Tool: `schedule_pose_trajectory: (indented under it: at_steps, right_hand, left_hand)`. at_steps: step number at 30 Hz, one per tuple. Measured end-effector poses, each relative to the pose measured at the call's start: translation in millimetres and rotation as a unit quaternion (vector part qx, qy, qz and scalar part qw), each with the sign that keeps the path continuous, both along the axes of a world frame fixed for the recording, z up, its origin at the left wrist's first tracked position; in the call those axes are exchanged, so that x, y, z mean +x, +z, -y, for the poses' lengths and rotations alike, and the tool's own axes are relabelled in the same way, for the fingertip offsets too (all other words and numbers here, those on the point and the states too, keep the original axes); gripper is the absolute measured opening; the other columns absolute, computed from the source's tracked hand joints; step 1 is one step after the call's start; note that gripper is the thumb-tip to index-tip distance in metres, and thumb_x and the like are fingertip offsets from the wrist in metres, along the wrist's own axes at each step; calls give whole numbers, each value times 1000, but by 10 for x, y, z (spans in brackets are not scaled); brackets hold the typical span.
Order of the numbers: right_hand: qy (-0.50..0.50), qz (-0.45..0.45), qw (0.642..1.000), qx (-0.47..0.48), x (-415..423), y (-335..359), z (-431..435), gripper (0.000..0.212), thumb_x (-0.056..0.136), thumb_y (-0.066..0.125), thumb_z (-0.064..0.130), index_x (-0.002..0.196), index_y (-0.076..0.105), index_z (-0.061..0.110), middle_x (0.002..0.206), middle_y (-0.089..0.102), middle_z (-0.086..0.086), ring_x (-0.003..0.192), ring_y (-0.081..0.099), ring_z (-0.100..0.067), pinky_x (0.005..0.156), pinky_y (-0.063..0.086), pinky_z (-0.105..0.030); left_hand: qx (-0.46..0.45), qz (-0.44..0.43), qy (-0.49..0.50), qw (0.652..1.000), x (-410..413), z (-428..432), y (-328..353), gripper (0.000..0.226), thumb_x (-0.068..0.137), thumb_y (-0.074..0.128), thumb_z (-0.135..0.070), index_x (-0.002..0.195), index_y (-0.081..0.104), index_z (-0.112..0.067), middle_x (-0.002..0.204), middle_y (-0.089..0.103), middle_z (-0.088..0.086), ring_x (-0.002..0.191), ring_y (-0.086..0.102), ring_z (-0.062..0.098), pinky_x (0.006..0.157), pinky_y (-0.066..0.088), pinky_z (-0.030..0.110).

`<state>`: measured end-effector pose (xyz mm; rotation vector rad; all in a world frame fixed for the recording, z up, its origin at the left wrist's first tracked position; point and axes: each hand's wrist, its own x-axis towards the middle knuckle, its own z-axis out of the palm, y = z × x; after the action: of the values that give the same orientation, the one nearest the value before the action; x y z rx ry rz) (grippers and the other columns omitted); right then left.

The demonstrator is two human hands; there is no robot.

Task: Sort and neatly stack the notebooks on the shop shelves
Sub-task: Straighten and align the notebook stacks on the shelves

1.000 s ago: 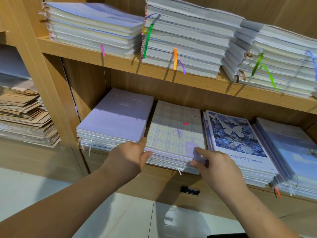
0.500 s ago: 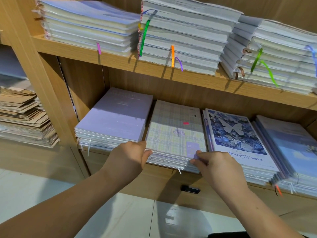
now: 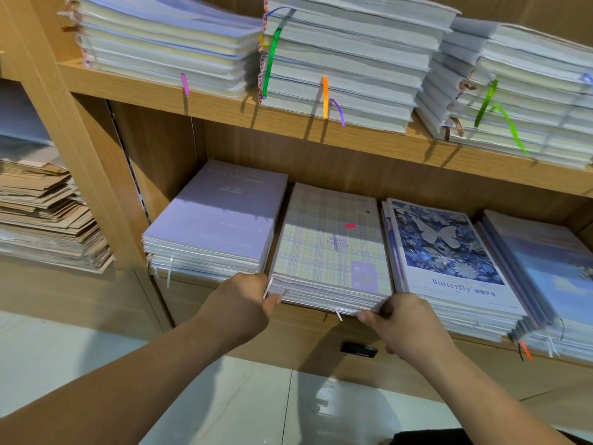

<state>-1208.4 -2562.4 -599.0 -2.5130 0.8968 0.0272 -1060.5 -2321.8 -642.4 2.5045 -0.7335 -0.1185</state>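
A stack of plaid notebooks lies on the lower wooden shelf, between a lilac stack on its left and a blue butterfly stack on its right. My left hand grips the plaid stack's front left corner, fingers curled round the edge. At the front right corner, my right hand pinches the same stack with thumb and fingertips. A pale blue stack lies at the far right.
The upper shelf carries three tall piles of thick notebooks with coloured ribbon markers. Brown paper bags are piled in the bay to the left. A small black handle sits on the panel under the shelf; pale floor tiles lie below.
Both hands slid down from the plaid cover to the stack's front corners. The right thumb left the top cover and now pinches the front edge.
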Motion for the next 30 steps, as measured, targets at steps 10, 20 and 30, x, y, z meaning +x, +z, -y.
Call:
schedule_pose_trajectory:
  at_steps: [10, 20, 30]
  right_hand:
    - [-30, 62, 998, 11, 20, -197, -17, 36, 77, 89, 38, 64, 66, 14, 57, 67, 1, 55, 69, -18, 61, 58, -38]
    - [-42, 79, 996, 12, -29, -166, -1, 36, 77, 86, 47, 67, 66, 18, 58, 69, -1, 53, 70, -18, 62, 60, -43]
    - [-39, 86, 995, -28, -16, -242, 4, 40, 73, 90, 45, 55, 62, 22, 45, 59, 7, 46, 58, -12, 47, 36, -27]
  left_hand:
    - [-12, 48, -7, 999, -17, 27, -57, 47, 96, 64, -46, 66, 31, -31, 60, 40, -12, 52, 40, 6, 49, 22, 15]
    - [2, 54, -6, 999, -14, 48, -98, 30, 97, 61, -48, 85, 41, -28, 66, 37, -14, 60, 41, 10, 51, 25, 16]
    - [36, 95, -2, 995, -44, 66, -138, 36, 99, 55, -54, 104, 57, -19, 83, 56, -3, 82, 64, 20, 65, 38, 24]
